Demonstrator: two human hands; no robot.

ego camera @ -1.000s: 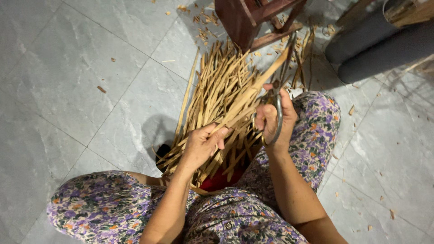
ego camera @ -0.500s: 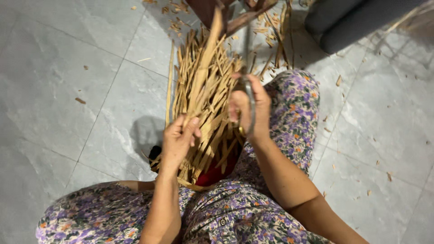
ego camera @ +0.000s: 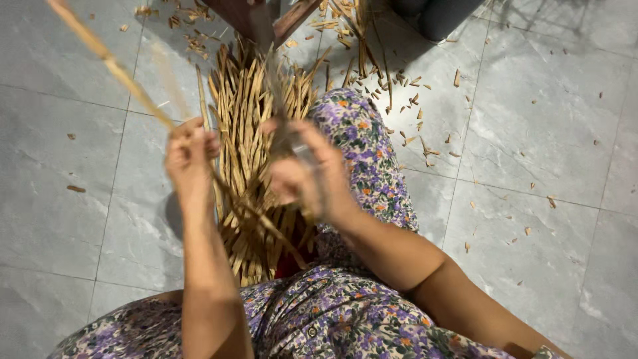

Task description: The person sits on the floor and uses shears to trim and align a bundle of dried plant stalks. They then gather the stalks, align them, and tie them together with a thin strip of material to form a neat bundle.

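Here, the left hand (ego camera: 189, 156) pinches a long tan bamboo strip (ego camera: 113, 66) lifted clear of the upright bundle of split bamboo slats (ego camera: 256, 153) between the knees, most slats untouched, while the blurred right hand (ego camera: 302, 176) closes on something indistinct.

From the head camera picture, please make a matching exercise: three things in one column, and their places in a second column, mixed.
1. left hand
2. bundle of strips
3. wood chips

a. scattered over the grey floor tiles, right of the knee
b. gripping one long strip that rises to the upper left
c. lying between the two hands

Pairs: 1-b, 2-c, 3-a
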